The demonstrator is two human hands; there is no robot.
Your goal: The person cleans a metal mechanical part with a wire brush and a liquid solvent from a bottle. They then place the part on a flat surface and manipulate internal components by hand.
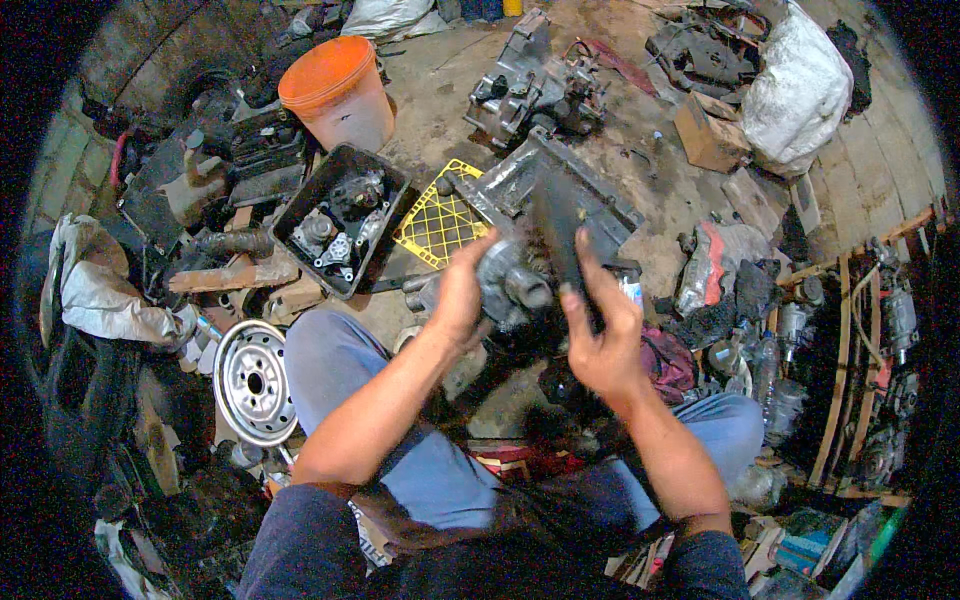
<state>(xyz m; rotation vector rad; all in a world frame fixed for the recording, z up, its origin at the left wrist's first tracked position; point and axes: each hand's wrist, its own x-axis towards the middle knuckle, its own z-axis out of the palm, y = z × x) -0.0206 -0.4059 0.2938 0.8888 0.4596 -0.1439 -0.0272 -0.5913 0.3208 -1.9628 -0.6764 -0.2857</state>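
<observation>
Grimy metal part (515, 285) held above lap, between both hands. Left hand (462, 292) clenched on its left flank; right hand (600, 335) grasping dark flat piece (560, 235), long axis running up-away from grip. Both hands equally near; yellow crate (437, 222) on floor beyond.

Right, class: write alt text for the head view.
A seated person's left hand grips a greasy grey metal engine part, while the right hand holds a dark flat strip against it. An orange plastic bucket stands behind.
</observation>
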